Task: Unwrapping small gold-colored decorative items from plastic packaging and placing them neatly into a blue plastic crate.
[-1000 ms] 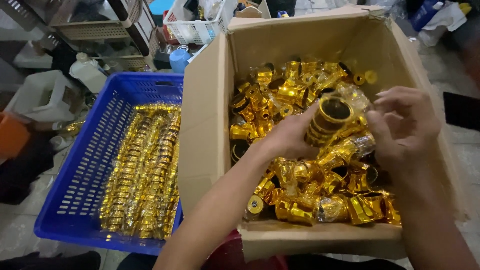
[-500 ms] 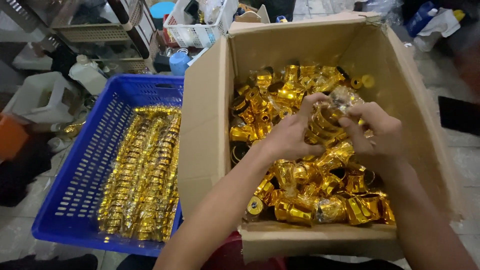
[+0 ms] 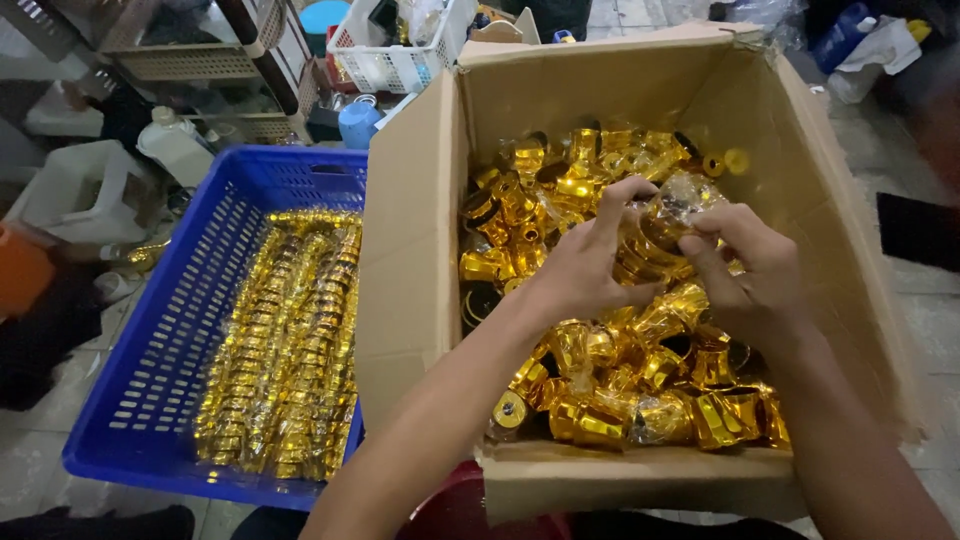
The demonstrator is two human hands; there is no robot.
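Observation:
A brown cardboard box (image 3: 410, 250) holds a heap of shiny gold caps (image 3: 640, 400), loose and jumbled. Over the heap, my left hand (image 3: 585, 265) and my right hand (image 3: 750, 275) both grip one stack of gold caps in clear wrap (image 3: 665, 215). The left hand's fingers curl over its near side. The right hand's fingertips pinch its right end. Much of the stack is hidden by my fingers.
A blue plastic crate (image 3: 160, 370) to the left holds rows of stacked gold caps (image 3: 290, 340). Behind it are a white plastic jug (image 3: 175, 145), a white basket (image 3: 395, 60), a blue cup (image 3: 357, 122) and beige shelving (image 3: 180, 60). An orange thing (image 3: 18, 270) lies far left.
Both hands have closed in around the stack of gold caps and lifted it slightly toward the far side of the box; the right hand moved from beside it onto its end.

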